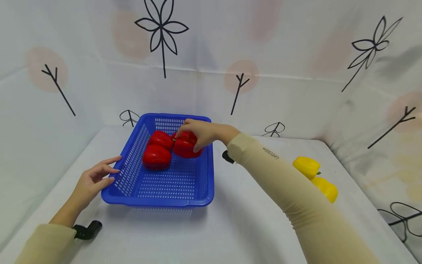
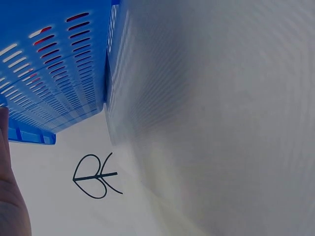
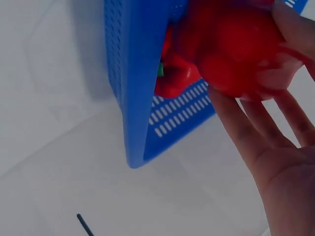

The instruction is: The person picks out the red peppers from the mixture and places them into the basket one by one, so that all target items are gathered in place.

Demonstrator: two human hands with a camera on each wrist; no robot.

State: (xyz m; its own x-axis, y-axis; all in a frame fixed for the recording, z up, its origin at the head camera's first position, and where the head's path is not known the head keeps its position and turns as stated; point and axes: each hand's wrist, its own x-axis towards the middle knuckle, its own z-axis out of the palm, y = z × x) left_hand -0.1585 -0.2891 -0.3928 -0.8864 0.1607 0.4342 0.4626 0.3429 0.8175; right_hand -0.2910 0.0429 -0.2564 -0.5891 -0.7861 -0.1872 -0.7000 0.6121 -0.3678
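Observation:
A blue plastic basket (image 1: 158,201) with slotted sides stands on the white table. My right hand (image 1: 202,132) reaches over its right side and grips a red bell pepper (image 1: 184,148). In the right wrist view, fingers and thumb spread around that red bell pepper (image 3: 241,54). Beside it in the basket lie two more red bell peppers, one at the back (image 1: 160,139) and one nearer (image 1: 157,157). On the basket's left rim rest the fingertips of my left hand (image 1: 90,181). The left wrist view catches only part of that hand (image 2: 11,201) by the basket wall (image 2: 64,64).
Two yellow bell peppers, one behind (image 1: 306,167) and one in front (image 1: 325,189), lie on the right of the table (image 1: 230,227), partly behind the right forearm. White cloth (image 1: 204,44) with printed flowers and twigs surrounds the table at back and sides.

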